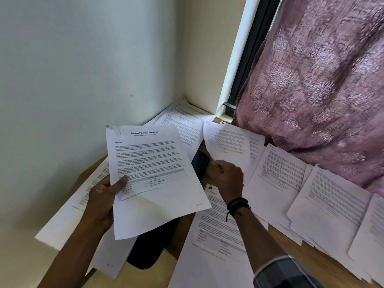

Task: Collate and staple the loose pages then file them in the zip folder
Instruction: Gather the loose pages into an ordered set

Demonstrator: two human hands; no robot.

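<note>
White printed page (153,173) pinched mid-frame by the left hand (101,196); the right hand (227,179) pinches another sheet (228,142) just right of centre.

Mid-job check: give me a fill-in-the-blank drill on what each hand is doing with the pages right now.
1. The left hand grips a white printed page headed "Sample Financial ____".
2. The right hand, with black bands round its ____, pinches the edge of a second white sheet.
3. Other loose white sheets lie spread over the ____ desk.

Missing words: Statement; wrist; wooden.
</note>
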